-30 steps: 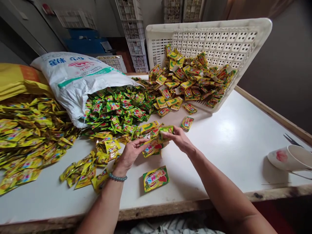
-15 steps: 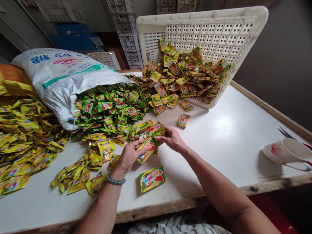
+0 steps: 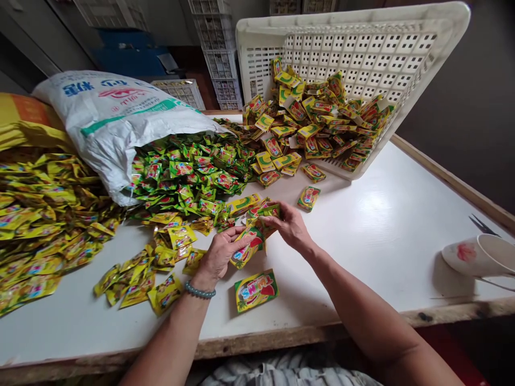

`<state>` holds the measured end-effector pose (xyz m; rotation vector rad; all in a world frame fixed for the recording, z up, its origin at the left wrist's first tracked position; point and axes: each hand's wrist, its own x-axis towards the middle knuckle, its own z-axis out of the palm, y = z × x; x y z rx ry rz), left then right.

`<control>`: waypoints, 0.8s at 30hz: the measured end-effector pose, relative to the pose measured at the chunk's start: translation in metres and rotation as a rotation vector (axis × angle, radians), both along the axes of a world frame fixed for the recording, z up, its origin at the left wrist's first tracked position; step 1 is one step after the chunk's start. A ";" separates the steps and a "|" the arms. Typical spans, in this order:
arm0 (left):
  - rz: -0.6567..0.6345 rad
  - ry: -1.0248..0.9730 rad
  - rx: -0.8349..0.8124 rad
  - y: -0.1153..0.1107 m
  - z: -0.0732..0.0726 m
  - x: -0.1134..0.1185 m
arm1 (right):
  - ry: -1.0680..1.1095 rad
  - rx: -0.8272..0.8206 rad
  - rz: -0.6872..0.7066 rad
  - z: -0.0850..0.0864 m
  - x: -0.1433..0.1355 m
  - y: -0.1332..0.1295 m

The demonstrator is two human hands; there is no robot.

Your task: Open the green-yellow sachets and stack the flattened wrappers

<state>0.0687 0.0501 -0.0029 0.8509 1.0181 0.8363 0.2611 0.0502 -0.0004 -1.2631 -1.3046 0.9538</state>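
My left hand [image 3: 222, 252] is closed around a small yellow-green candy box [image 3: 248, 247], its printed face turned up. At the box's far end, my right hand [image 3: 293, 225] pinches a green candy packet [image 3: 270, 210]; whether the packet is partly inside the box I cannot tell. On the table just below my hands lies another candy box [image 3: 256, 291], flat. Beyond my hands are a yellow box [image 3: 243, 204] and a heap of green candy packets [image 3: 201, 171]. Loose yellow packets [image 3: 164, 292] lie left of my left wrist.
A white sack [image 3: 116, 118] lies open behind the green heap. A tipped white plastic basket [image 3: 358, 59] spills many small boxes. A large pile of yellow packets [image 3: 48, 214] covers the left side. At right stand a mug [image 3: 466, 257] and scissors [image 3: 485, 225]. The table's wooden edge [image 3: 289, 336] runs in front.
The view has shifted, so the scene sits slightly further right. My right hand has moved the green packet a little at the box's far end; my left hand still holds the box.
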 end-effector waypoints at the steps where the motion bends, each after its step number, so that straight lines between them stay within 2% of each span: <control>1: 0.005 -0.006 -0.004 0.000 0.000 0.000 | 0.036 -0.028 0.018 0.000 0.002 0.001; 3: 0.005 -0.002 0.012 0.000 -0.001 -0.001 | 0.005 -0.060 0.086 0.001 0.006 0.001; 6: -0.015 0.045 0.061 -0.001 -0.002 -0.002 | -0.168 -0.064 0.179 0.003 0.006 0.001; 9: -0.038 0.079 0.109 -0.001 -0.004 -0.001 | -0.282 -0.072 0.173 0.005 0.000 -0.002; 15: -0.027 0.059 0.085 -0.001 -0.003 0.002 | -0.187 -0.046 0.264 0.009 -0.001 -0.005; 19: -0.034 0.023 0.052 -0.003 0.000 0.003 | -0.253 -0.047 0.319 0.008 0.008 -0.002; 24: -0.063 -0.027 0.062 -0.004 -0.001 0.002 | -0.280 0.031 0.297 0.006 0.009 0.000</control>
